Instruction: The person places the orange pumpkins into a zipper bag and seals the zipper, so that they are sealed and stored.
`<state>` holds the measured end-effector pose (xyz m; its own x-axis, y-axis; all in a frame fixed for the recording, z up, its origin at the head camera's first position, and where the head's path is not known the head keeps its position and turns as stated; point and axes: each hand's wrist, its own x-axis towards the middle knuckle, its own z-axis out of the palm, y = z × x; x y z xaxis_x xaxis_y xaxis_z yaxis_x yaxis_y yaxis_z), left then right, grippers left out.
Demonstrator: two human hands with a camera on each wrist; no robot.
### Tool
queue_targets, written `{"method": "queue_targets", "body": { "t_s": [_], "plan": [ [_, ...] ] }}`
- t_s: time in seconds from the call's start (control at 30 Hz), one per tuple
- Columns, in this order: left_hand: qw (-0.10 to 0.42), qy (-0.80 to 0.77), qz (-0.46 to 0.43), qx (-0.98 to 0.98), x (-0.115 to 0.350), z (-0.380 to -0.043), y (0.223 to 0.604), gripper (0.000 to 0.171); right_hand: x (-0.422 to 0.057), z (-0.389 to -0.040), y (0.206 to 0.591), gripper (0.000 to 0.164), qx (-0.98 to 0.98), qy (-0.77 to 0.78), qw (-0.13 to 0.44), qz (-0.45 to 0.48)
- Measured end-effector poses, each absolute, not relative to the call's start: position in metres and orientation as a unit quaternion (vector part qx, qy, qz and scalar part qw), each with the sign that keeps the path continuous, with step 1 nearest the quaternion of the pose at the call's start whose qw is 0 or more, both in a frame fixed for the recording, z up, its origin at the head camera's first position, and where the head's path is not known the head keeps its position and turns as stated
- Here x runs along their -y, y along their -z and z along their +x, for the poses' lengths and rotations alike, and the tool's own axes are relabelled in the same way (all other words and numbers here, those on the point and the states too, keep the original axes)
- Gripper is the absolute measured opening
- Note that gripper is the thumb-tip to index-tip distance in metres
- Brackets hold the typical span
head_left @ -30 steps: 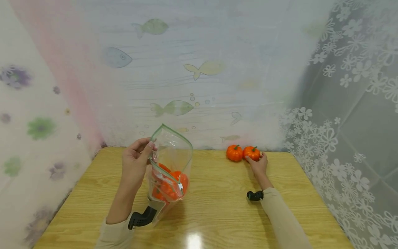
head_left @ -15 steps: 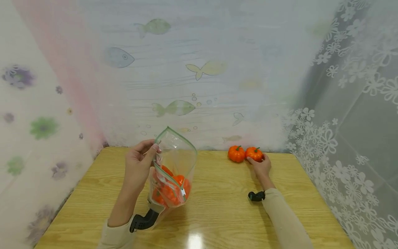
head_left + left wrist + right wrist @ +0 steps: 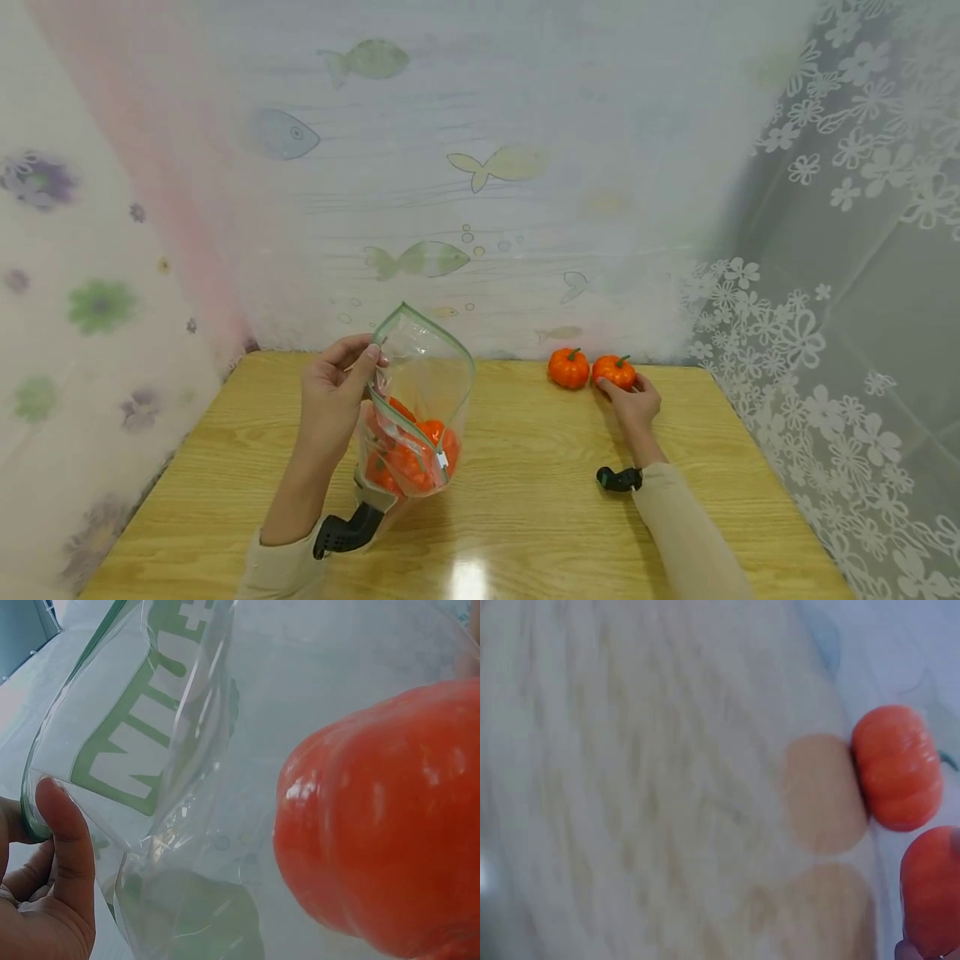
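My left hand (image 3: 333, 396) pinches the green-edged rim of a clear zip bag (image 3: 423, 367) between thumb and fingers. The bag's mouth gapes, and a white slider (image 3: 442, 459) sits on its near edge. Several orange toy pumpkins lie inside; one pumpkin (image 3: 390, 817) looms large through the film in the left wrist view. At the table's far right, my right hand (image 3: 633, 408) grips a small orange pumpkin (image 3: 613, 370) with a green stem, thumb on its near left side. A second pumpkin (image 3: 568, 368) stands just left of it, a narrow gap between them.
A wood-grain table (image 3: 525, 500) spans the front. Behind it hangs a pale curtain (image 3: 510, 225) printed with fish, close to the far edge. Flower-patterned sheets flank both sides. Black wrist cameras (image 3: 348, 529) sit on both forearms.
The gripped pumpkin has shifted slightly right, away from its neighbour, with my right hand. The bag and left hand have moved a little right, then stayed steady.
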<state>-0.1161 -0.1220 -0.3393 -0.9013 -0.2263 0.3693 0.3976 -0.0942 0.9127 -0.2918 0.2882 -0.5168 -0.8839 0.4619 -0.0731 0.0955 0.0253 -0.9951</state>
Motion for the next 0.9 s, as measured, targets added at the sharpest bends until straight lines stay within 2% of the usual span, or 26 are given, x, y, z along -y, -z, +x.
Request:
{"method": "queue_targets", "body": {
  "t_s": [0.23, 0.67, 0.9],
  "plan": [
    [0.209, 0.74, -0.068, 0.636, 0.12, -0.116, 0.339, 0.017, -0.282, -0.281, 0.505, 0.085, 0.657, -0.718, 0.126, -0.192],
    [0.206, 0.751, -0.076, 0.623, 0.12, -0.115, 0.34, 0.015, -0.268, -0.248, 0.481, 0.079, 0.668, -0.716, 0.15, -0.134],
    [0.205, 0.75, -0.077, 0.624, 0.12, -0.114, 0.34, 0.016, -0.258, -0.229, 0.467, 0.074, 0.677, -0.72, 0.114, -0.105]
  ]
}}
